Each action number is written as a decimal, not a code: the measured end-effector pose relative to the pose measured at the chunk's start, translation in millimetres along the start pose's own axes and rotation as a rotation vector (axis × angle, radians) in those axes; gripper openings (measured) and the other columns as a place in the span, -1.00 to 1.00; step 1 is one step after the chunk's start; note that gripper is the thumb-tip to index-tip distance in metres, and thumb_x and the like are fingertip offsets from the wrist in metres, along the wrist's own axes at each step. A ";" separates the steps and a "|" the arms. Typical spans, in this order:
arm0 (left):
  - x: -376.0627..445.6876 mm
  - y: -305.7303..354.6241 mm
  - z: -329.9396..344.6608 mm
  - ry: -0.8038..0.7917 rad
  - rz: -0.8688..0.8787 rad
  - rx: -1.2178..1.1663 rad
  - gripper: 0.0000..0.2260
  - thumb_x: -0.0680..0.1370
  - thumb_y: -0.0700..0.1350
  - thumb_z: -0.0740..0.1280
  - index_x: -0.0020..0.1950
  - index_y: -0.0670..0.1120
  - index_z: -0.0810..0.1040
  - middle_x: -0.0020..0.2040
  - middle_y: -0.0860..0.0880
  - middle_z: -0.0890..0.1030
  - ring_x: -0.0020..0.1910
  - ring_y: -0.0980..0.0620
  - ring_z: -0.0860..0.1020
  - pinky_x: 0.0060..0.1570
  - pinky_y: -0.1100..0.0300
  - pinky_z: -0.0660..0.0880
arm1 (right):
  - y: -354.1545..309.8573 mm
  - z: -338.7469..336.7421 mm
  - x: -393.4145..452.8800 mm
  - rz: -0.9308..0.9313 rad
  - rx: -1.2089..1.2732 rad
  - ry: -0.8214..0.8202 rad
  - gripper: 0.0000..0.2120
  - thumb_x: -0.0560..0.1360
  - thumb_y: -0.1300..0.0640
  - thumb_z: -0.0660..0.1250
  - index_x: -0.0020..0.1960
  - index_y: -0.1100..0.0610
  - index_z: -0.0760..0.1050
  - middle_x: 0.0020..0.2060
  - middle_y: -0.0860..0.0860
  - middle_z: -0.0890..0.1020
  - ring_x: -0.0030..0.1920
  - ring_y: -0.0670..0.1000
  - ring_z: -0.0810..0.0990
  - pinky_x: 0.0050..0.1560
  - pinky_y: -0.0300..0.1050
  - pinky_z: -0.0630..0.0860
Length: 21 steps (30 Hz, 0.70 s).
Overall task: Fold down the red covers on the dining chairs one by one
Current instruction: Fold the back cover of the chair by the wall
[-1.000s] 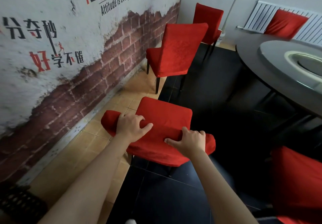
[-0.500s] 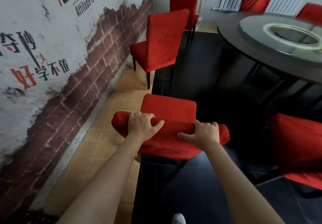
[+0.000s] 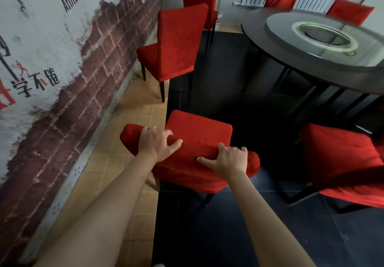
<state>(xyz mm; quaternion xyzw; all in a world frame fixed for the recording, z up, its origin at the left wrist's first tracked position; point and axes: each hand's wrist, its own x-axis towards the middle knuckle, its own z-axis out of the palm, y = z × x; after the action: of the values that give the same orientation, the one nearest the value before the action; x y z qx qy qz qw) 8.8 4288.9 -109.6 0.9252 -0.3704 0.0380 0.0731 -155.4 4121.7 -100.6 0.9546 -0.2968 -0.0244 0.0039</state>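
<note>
Both forearms reach forward to the frame's centre. The left hand (image 3: 156,142) and right hand (image 3: 229,160) curl their fingers over the rolled top of the red cover (image 3: 187,169), a plush, nubby fabric bunched into a thick rounded roll on the chair (image 3: 199,129).

Fingertips of both hands hidden behind the chair top (image 3: 193,152); right-hand chair (image 3: 342,162) cut off; wall lettering (image 3: 35,81) cropped
</note>
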 end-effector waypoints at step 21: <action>94.1 2.5 17.3 0.065 0.034 -0.040 -0.32 0.40 0.38 -0.12 0.00 0.01 0.65 -0.08 0.02 0.67 -0.05 -0.05 0.57 0.06 0.02 0.34 | 20.0 -0.7 93.6 0.025 -0.042 -0.005 -0.13 0.08 -0.70 -0.24 -0.16 0.02 0.31 -0.46 -0.08 0.35 -0.20 0.04 0.61 0.24 0.09 0.33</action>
<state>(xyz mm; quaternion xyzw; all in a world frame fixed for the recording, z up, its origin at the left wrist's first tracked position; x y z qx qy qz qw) 75.4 4220.3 -114.7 0.9154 -0.3842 0.0618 0.1029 -89.7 4052.2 -103.6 0.9505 -0.3080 -0.0331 0.0237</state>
